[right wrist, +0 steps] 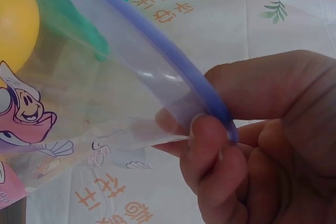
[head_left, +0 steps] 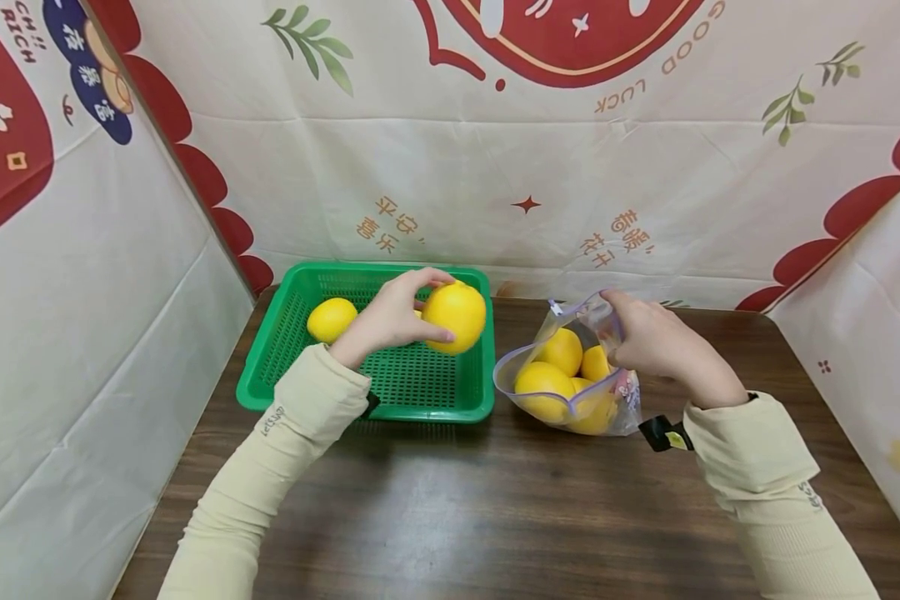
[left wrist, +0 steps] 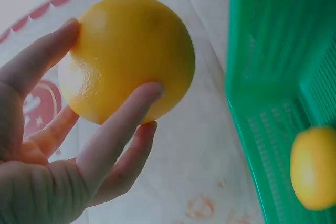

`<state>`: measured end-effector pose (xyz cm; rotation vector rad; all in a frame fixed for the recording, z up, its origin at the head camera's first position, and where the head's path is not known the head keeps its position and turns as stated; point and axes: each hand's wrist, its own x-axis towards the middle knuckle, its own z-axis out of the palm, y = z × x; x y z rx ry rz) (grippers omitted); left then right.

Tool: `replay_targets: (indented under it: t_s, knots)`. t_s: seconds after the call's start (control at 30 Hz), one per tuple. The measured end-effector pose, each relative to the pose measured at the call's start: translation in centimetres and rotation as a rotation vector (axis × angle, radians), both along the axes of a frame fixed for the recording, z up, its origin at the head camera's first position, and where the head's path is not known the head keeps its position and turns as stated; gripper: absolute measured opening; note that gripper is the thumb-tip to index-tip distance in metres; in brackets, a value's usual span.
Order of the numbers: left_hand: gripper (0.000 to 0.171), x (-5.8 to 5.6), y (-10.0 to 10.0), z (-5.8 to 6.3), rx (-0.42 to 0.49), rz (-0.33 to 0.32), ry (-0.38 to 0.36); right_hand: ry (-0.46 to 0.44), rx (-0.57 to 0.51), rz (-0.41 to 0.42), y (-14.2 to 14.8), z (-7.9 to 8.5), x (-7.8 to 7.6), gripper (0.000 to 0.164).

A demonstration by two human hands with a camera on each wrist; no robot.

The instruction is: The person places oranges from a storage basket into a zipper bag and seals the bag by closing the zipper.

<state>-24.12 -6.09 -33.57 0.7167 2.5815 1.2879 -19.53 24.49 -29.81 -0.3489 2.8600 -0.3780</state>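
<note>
My left hand (head_left: 401, 312) grips a yellow lemon (head_left: 456, 317) between thumb and fingers, held above the right side of a green plastic basket (head_left: 249, 379). In the left wrist view the same lemon (left wrist: 131, 59) looks nearly round, with fingertips spread around it. My right hand (head_left: 656, 346) pinches the purple-edged rim of a clear zip bag (head_left: 630, 408), shown closely in the right wrist view with the purple zip strip (right wrist: 184, 66) between thumb and fingers. The bag's mouth gapes toward the left, and several yellow lemons (head_left: 543, 387) lie inside it.
Another lemon (head_left: 332, 320) lies at the left in the basket, and a bit of yellow shows behind my left hand. Basket and bag stand side by side on a dark wooden table (head_left: 450, 517). Printed cloth walls (head_left: 457, 167) enclose the back and both sides.
</note>
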Motion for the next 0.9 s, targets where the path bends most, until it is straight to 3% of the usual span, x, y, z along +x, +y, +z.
replay_targets:
  t_s: [0.57,0.7,0.9]
  knots:
    - [0.064,2.0,8.2,-0.2,0.146,-0.161,0.042,0.020,-0.003,0.016,0.1,-0.2,-0.2,0.074]
    - [0.064,2.2,9.8,-1.0,0.119,-0.183,0.074,0.028,-0.008,0.021,0.0,-0.2,-0.2,0.074]
    - [0.065,2.8,11.5,-1.9,-0.007,-0.195,0.138,0.031,-0.015,0.032,-0.1,-0.1,-0.2,0.072]
